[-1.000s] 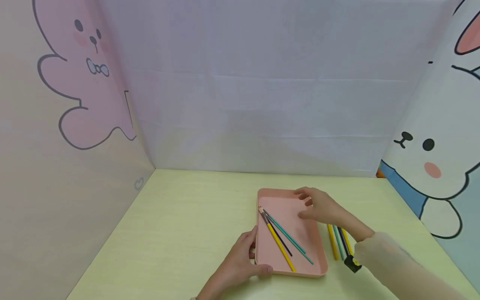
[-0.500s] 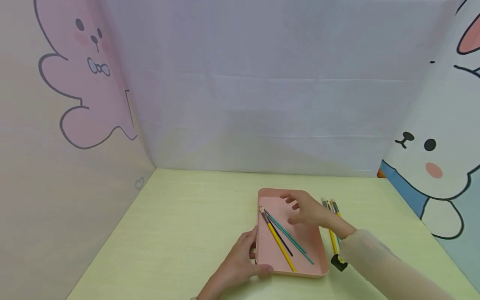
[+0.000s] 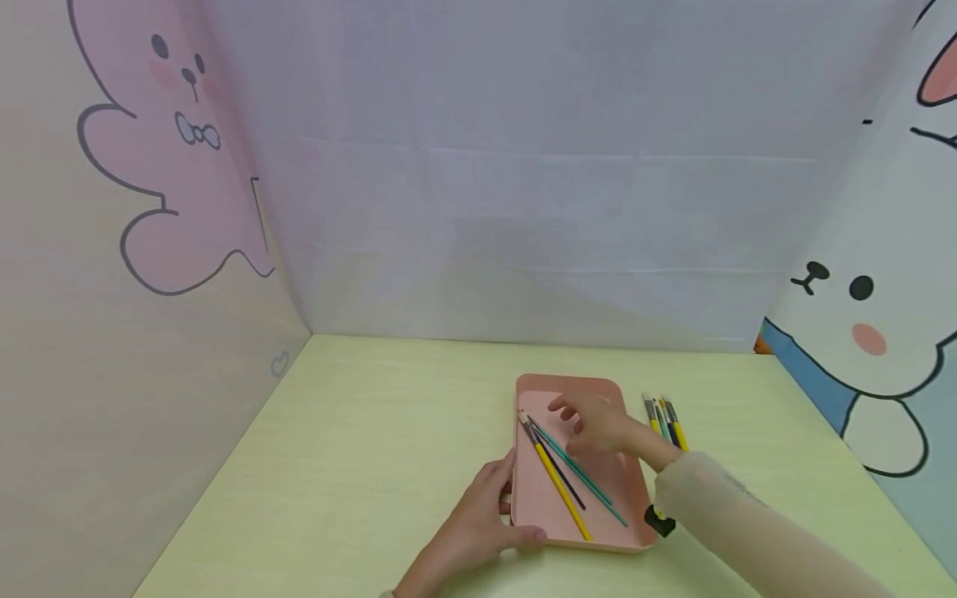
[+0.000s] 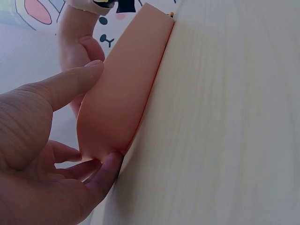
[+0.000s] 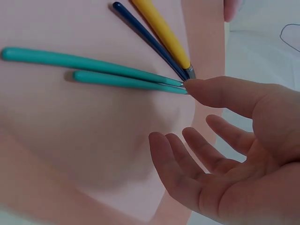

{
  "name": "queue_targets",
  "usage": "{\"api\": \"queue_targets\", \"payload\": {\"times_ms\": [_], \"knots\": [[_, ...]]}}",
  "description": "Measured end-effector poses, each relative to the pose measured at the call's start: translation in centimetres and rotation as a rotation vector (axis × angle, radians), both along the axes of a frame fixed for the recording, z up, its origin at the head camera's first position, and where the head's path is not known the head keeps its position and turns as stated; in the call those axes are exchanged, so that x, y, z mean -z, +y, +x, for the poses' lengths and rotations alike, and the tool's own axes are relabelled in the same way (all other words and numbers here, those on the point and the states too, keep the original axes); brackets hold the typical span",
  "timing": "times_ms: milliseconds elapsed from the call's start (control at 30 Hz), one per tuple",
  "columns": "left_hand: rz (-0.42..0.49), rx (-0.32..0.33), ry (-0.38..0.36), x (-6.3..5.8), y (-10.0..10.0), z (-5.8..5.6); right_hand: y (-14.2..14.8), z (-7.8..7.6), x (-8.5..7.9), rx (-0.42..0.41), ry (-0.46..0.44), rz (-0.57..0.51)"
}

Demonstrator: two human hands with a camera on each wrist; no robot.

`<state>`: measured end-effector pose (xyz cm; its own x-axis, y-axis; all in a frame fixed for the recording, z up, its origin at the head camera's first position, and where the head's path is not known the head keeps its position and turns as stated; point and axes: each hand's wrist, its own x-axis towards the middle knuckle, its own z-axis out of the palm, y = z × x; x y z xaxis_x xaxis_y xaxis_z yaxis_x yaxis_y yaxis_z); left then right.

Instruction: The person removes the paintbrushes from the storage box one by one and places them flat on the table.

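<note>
My left hand (image 3: 486, 511) grips the near left corner of a shallow pink tray (image 3: 568, 384). In the left wrist view its thumb presses one wall and its fingers bend around the corner. Inside the tray lie a yellow paintbrush (image 3: 561, 482), a dark blue brush (image 5: 145, 35) and two teal brushes (image 5: 93, 63), bunched toward the far left. My right hand (image 3: 598, 423) hovers over the tray with fingers apart and loosely bent, nothing between them. In the right wrist view its thumb tip overlaps the thin ends of the teal brushes.
More paintbrushes (image 3: 676, 428) lie side by side on the pale yellow table (image 3: 389, 432), right of the tray, partly hidden by my right forearm. A black piece (image 3: 660, 522) shows at the right sleeve. Cartoon-printed sheets (image 3: 561, 208) enclose the table.
My right hand has moved left over the tray, from its far right edge toward the brushes inside. The left hand, the tray and the brushes in it stay put.
</note>
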<state>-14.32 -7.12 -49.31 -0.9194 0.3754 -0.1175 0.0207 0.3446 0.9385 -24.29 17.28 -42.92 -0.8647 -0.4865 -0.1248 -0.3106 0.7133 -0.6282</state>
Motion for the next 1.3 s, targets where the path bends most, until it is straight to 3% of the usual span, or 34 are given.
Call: {"api": "queue_targets", "payload": {"times_ms": [667, 833, 1300], "knots": [[0.024, 0.012, 0.009, -0.1, -0.1, 0.0, -1.1, -0.6, 1.0, 0.006, 0.039, 0.179], [0.038, 0.018, 0.014, 0.0, -0.3, 0.1, -1.2, -0.6, 0.8, -0.022, 0.066, 0.201], [0.037, 0.016, 0.020, 0.1, -0.2, 0.1, -1.2, -1.0, 1.0, 0.008, 0.037, 0.227]]}}
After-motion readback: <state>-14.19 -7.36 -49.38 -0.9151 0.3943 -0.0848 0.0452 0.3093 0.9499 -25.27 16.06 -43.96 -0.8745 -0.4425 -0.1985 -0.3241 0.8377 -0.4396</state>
